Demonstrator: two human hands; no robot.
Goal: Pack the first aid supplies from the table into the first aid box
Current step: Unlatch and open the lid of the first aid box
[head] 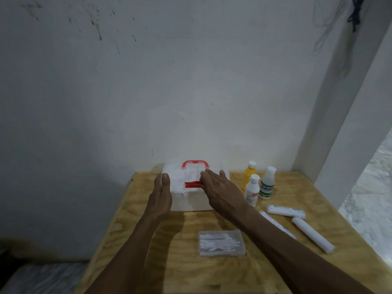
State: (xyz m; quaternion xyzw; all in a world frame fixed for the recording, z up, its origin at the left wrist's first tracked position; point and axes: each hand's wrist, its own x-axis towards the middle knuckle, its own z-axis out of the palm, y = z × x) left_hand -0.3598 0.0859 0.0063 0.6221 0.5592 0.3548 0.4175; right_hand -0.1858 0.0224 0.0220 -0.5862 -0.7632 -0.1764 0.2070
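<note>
Your first aid box (pixel 191 196) sits at the back of the plywood table (pixel 135 225), close to the wall (pixel 148 92), and its clear lid is down with the red handle (pixel 195 163) lying toward the wall side. The walls are cloudy, so you cannot tell what, if anything, is inside.

Your left hand (pixel 160 194) rests flat against the box's left end, fingers straight and together, gripping nothing. Your right hand (pixel 220 187) lies spread over the lid, fingers extended, its fingertips (pixel 203 179) at the red latch (pixel 193 184) on the front edge; it is not clenched on anything.

All the supplies are out on the table, none in the box. Just right of the box stand three bottles in a tight group: a yellow bottle (pixel 248 177) at the back, a small white bottle (pixel 252 190) in front of it, and a green-labelled bottle (pixel 267 184) beside them. Nearer you on the right lie three white bandage rolls (pixel 311 234), one partly hidden under your right forearm. In front of the box, between your forearms, a flat clear case (pixel 222 244) lies closed, with cotton swabs (pixel 218 242) showing through its lid.
</note>
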